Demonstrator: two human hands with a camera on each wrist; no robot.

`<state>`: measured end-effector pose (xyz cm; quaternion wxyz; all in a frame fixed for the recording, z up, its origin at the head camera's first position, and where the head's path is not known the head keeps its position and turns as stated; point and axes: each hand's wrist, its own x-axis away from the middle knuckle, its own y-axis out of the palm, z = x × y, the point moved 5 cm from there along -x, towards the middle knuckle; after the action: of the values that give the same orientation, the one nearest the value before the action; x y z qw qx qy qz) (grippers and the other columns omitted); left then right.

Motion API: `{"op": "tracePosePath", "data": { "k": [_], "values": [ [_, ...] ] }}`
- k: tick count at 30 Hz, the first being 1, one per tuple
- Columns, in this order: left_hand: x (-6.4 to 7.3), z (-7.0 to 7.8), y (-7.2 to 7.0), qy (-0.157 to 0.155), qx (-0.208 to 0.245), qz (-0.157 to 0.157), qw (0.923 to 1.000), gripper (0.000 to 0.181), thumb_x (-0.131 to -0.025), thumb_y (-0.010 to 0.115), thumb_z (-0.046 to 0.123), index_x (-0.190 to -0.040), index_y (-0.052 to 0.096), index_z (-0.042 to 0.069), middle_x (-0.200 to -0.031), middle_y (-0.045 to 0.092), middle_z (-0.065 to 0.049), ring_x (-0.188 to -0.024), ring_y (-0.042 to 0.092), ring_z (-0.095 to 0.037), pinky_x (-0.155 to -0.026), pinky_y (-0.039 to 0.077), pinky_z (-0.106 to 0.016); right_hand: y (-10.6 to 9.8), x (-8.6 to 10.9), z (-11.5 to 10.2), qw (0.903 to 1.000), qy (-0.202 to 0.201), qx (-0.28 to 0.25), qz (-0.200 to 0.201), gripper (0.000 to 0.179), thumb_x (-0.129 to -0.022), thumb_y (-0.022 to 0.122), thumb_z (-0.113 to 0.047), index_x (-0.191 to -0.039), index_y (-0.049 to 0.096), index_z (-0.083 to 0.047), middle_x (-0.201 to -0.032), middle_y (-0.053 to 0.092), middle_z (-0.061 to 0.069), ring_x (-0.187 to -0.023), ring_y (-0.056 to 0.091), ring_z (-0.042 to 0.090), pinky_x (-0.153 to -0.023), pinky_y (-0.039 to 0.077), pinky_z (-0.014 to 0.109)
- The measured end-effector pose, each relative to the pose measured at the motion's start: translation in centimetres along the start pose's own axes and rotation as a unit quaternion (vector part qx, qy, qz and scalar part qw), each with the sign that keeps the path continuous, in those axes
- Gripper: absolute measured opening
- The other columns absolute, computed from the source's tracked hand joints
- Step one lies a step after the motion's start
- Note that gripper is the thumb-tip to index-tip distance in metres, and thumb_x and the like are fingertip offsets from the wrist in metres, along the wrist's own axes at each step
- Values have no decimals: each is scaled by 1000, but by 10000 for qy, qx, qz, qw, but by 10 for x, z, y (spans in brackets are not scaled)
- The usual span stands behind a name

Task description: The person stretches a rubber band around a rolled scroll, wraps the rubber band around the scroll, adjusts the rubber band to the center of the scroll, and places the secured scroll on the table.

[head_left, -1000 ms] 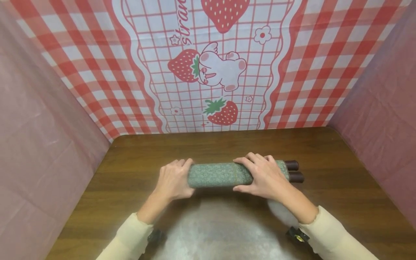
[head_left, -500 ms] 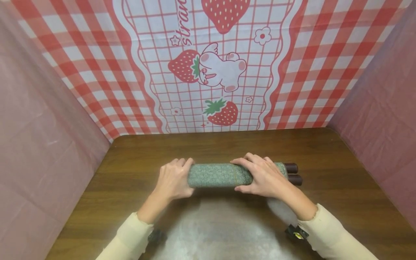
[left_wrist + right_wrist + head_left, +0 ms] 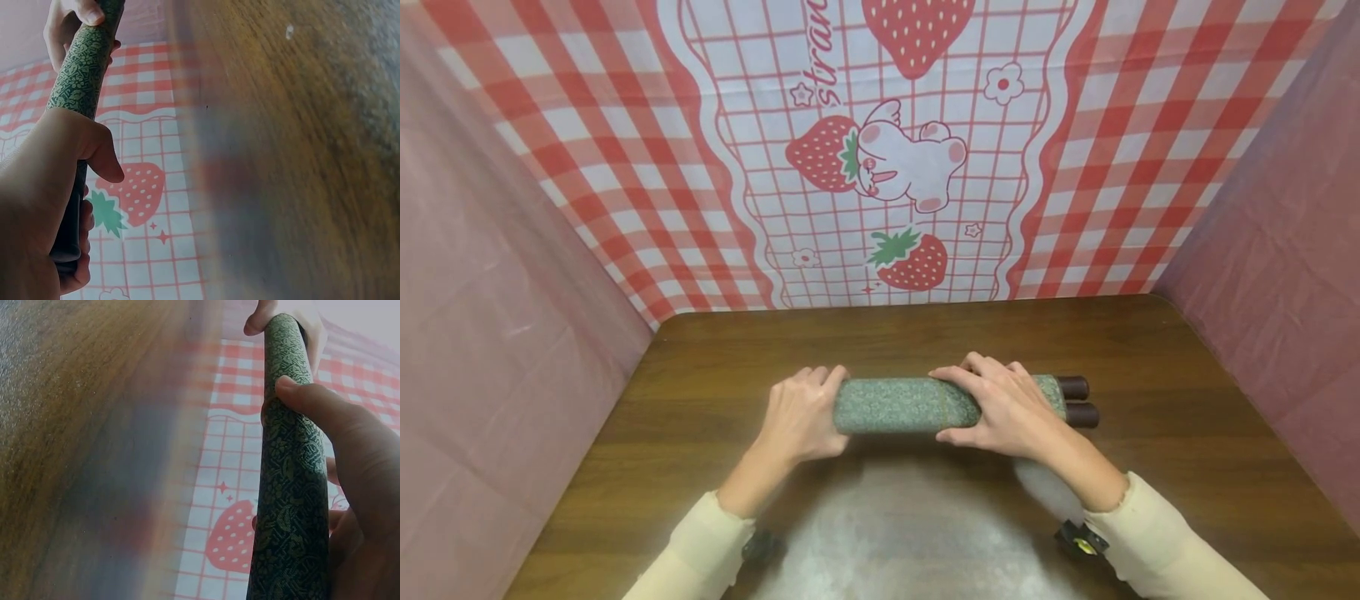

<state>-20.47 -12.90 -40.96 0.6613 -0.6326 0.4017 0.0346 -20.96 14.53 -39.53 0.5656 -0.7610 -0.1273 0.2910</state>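
A rolled scroll (image 3: 887,406) covered in green patterned brocade lies level, left to right, between my two hands, seemingly held above the table. It is wound as two rolls side by side. Two dark brown roller knobs (image 3: 1082,415) stick out past its right end. My left hand (image 3: 801,414) grips the left end, and dark knobs (image 3: 65,250) show under that palm in the left wrist view. Right of the middle, my right hand (image 3: 1011,408) grips the scroll from above. Its thumb (image 3: 300,394) presses on the brocade in the right wrist view.
Beneath the hands is a brown wood-grain table (image 3: 715,350) with a bright glare near me. A red-and-white checked cloth (image 3: 625,167) with strawberries hangs behind its far edge. Pink curtains (image 3: 497,292) hang at both sides.
My right index finger has crept slightly left along the scroll. The scroll and my left hand stay almost where they were.
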Motion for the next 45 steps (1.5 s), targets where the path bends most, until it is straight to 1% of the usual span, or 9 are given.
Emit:
{"op": "tracePosePath", "data": {
  "k": [8, 15, 18, 20, 23, 25, 28, 35, 45],
  "values": [
    [1, 0, 1, -27, 51, -42, 10000, 71, -52, 98, 44, -112, 72, 17, -85, 76, -1, -68, 65, -18, -51, 53, -32, 2, -1, -2, 9998, 96, 189, -42, 82, -76, 95, -67, -147, 72, -33, -114, 69, 5, -84, 65, 17, -73, 37, 33],
    [1, 1, 0, -19, 57, -69, 10000, 71, -52, 98, 44, -112, 73, 18, -86, 77, -1, -69, 65, -18, -51, 53, -32, 3, -2, -6, 9991, 180, 353, -150, 85, -77, 92, -70, -153, 69, -39, -106, 65, 3, -81, 52, 12, -72, 31, 31],
    [1, 1, 0, -10, 71, -96, 9999, 70, -52, 98, 44, -112, 73, 18, -85, 76, 0, -69, 66, -18, -52, 53, -32, 3, -1, -6, 9987, 149, 455, -161, 88, -79, 90, -73, -157, 66, -40, -105, 64, 3, -80, 51, 12, -71, 29, 31],
    [1, 1, 0, -34, 101, -134, 9999, 70, -53, 98, 44, -113, 72, 18, -85, 76, 0, -69, 66, -18, -52, 53, -32, 2, 1, -7, 9989, 107, 455, -97, 89, -79, 91, -72, -157, 66, -37, -110, 67, 4, -85, 57, 15, -72, 32, 32],
    [1, 0, 0, -148, 211, -239, 9994, 71, -53, 99, 43, -113, 72, 18, -84, 76, 0, -70, 68, -19, -52, 53, -33, 0, 4, -7, 9988, 19, 477, 46, 91, -77, 95, -66, -156, 67, -29, -118, 71, 5, -99, 68, 22, -78, 43, 39],
    [1, -1, 0, -249, 315, -317, 9987, 71, -53, 100, 42, -113, 72, 18, -84, 76, 0, -70, 69, -20, -51, 53, -35, -1, 5, -9, 9984, -84, 530, 165, 90, -77, 98, -61, -154, 67, -26, -123, 72, 5, -108, 71, 27, -85, 50, 47],
    [1, -2, 1, -356, 427, -413, 9976, 69, -54, 99, 41, -113, 71, 19, -83, 75, 0, -69, 69, -22, -50, 53, -36, -1, 6, -12, 9968, -221, 683, 345, 86, -77, 98, -57, -151, 68, -23, -125, 73, 6, -112, 71, 29, -91, 55, 56],
    [-1, -1, 2, -370, 441, -513, 9970, 68, -56, 97, 43, -113, 71, 18, -82, 75, 0, -67, 68, -21, -49, 50, -35, 2, 4, -15, 9938, -167, 879, 653, 84, -74, 98, -62, -147, 72, -28, -123, 74, 8, -109, 72, 30, -87, 55, 54],
    [-1, 1, 2, -357, 407, -564, 9969, 66, -58, 98, 44, -111, 69, 18, -81, 73, 1, -65, 66, -21, -48, 49, -34, 6, 2, -19, 9918, -78, 1085, 664, 87, -73, 95, -71, -149, 72, -35, -118, 72, 10, -104, 70, 31, -83, 53, 52]
  ]
}}
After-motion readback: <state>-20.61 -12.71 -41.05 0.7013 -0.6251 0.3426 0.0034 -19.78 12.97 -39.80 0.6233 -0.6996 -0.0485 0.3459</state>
